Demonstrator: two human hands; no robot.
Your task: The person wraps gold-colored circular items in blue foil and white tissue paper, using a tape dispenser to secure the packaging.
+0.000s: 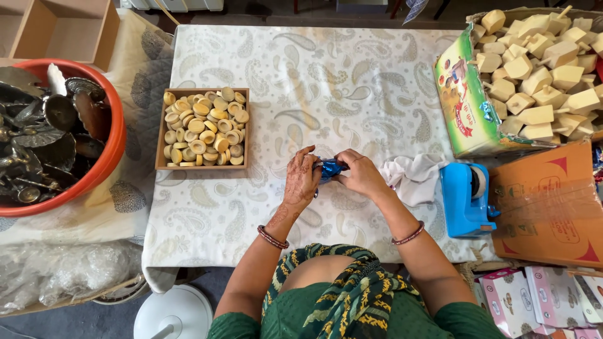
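Blue wrapper [330, 168], right of the tray [161, 129], is pinched by left hand [301, 179] and right hand [361, 176]; tugging unevenly might tear it.

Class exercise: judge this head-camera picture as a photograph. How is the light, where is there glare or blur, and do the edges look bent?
Head view: soft, even daylight with faint shadows; the blue foil piece between the left hand and right hand glints slightly; the hands look sharp; the table edges bow slightly, wide-angle distortion.
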